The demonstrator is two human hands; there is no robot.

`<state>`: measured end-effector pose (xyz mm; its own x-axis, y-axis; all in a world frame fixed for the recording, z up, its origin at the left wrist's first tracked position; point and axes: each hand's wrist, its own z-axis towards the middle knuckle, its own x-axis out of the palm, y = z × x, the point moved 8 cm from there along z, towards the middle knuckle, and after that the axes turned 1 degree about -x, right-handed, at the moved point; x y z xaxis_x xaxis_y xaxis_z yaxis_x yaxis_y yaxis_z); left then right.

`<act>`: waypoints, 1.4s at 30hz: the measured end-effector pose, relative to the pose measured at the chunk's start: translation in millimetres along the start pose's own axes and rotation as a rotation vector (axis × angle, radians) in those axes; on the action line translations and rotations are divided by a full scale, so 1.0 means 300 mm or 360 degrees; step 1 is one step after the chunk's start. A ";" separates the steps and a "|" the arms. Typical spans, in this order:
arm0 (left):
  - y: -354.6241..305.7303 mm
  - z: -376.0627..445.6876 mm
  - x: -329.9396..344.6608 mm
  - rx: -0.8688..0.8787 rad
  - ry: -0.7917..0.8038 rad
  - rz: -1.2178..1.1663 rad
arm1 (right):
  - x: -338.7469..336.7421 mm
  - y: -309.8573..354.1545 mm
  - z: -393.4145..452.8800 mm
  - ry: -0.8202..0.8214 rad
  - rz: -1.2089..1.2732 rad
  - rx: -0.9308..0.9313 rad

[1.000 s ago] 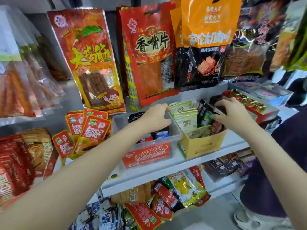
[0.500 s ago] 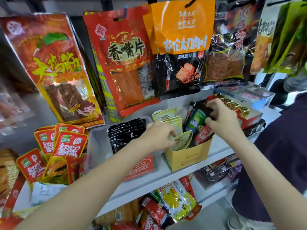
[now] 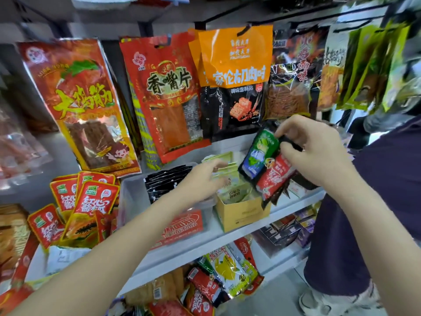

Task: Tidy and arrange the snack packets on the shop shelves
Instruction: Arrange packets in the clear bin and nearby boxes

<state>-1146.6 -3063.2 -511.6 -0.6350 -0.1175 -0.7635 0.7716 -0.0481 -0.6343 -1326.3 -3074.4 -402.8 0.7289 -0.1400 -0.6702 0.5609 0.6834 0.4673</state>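
My right hand (image 3: 312, 147) grips a bunch of small snack packets by their tops: a green and blue packet (image 3: 259, 153), a red packet (image 3: 274, 176) and some dark ones behind. The bunch hangs lifted above the right side of a yellow cardboard box (image 3: 241, 213) on the white shelf (image 3: 205, 242). My left hand (image 3: 202, 181) reaches into the box's left side, its fingers on the pale green packets (image 3: 227, 176) standing there. How its fingertips lie is blurred.
Left of the box is a clear plastic bin (image 3: 129, 197) with black packets (image 3: 164, 181). Red papaya packets (image 3: 88, 206) stand further left. Large snack bags (image 3: 164, 94) hang behind. A person in a dark shirt (image 3: 387, 201) stands at the right. More packets (image 3: 227, 270) fill the lower shelf.
My right hand has lifted the green, red and dark packets up out of the box. My left hand has moved from the bin's rim onto the pale green packets.
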 end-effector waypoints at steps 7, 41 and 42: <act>0.011 -0.131 -0.159 0.0115 0.0101 -0.0621 | 0.158 0.169 -0.043 0.0554 0.0296 -0.0330; 0.381 -0.161 -0.264 -0.0700 0.0012 0.0258 | 0.539 0.310 0.141 0.0742 0.0222 -0.0547; 0.386 -0.160 -0.262 -0.0709 0.0041 0.0199 | 0.569 0.306 0.118 0.0828 0.0191 -0.0537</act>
<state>-1009.2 -3011.9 -530.9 -0.5430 -0.0703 -0.8368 0.7546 0.3964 -0.5229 -1136.6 -3060.9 -453.9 0.4452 0.2607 -0.8566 0.2703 0.8729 0.4061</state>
